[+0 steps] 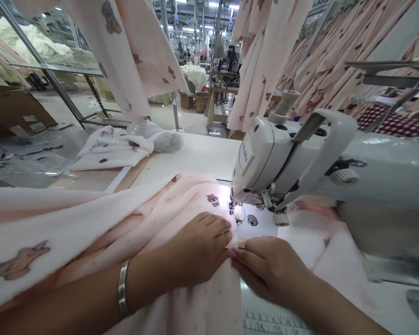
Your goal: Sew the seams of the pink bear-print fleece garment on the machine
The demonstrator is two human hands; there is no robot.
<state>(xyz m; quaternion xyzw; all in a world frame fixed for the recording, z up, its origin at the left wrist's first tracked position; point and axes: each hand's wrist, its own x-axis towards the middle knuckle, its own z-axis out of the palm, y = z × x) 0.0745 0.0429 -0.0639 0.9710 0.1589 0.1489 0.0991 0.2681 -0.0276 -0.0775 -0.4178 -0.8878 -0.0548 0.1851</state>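
Note:
Pale pink fleece fabric (181, 204) printed with small bears lies in folds across the left of the table, its right edge running under the presser foot (232, 208) of a white sewing machine (258, 158). My left hand (204, 244) rests on the fabric just in front of the foot, fingers bent and pinching its edge. Close against it, my right hand (270, 260) grips the same edge from the right, fingertips nearly touching those of the left. The machine's lamp lights the stitching spot. Parts of both sets of fingertips are hidden by the cloth.
Another pink piece (331, 246) lies under the machine arm. A white bundle (115, 146) sits at the table's far left. Bear-print panels (139, 51) hang ahead. A printed ruler scale (275, 323) marks the front edge. A cardboard box (17, 109) stands on the left.

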